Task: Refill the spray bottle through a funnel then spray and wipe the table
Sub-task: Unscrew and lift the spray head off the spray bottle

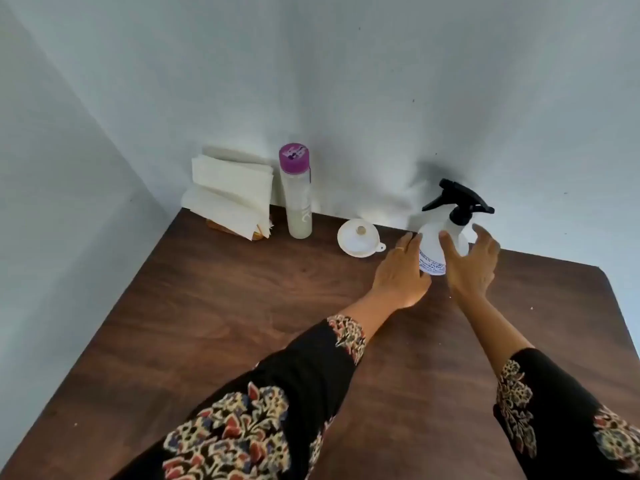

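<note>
Along the far edge of the dark wooden table (242, 306), against the pale wall (346, 81), stood four items, listed from the left corner: a stack of white paper napkins (230, 194) in a holder; just beside it a tall clear bottle (296, 195) with a purple cap, upright, holding pale liquid; a white funnel (358, 238) resting mouth-up; and a white spray bottle (441, 237) with a black trigger head, upright. The near and middle tabletop lay bare; the right far corner was rounded. The left hand (401, 271), fingers straight and together, touched the spray bottle's left side. The right hand (472, 263), fingers spread and relaxed, flanked its right side; whether it made contact could not be told. Both forearms wore black floral-print sleeves (277, 393).
</note>
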A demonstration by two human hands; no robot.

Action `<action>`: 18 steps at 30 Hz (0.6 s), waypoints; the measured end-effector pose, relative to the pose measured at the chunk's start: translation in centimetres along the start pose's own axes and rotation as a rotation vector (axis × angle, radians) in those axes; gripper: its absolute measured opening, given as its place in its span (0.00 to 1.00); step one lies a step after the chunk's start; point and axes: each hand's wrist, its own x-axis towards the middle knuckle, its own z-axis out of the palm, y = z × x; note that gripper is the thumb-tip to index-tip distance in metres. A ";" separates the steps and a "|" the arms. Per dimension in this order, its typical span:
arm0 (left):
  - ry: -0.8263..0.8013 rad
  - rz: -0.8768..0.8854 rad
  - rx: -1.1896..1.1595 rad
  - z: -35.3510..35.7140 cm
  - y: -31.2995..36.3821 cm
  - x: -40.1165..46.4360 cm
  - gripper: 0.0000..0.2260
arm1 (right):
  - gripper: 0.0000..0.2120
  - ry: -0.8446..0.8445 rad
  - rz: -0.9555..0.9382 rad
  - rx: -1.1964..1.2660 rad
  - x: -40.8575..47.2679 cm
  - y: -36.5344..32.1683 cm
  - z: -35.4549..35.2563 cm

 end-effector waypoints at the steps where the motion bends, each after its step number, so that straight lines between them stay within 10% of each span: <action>1: -0.019 0.010 0.046 0.3 0.2 1.0 0.33 | 0.29 0.023 -0.026 0.001 0.4 -0.2 0.3; 18: 0.056 0.042 0.038 0.1 0.2 -6.5 0.37 | 0.20 0.145 -0.251 0.052 -6.4 -2.5 -0.5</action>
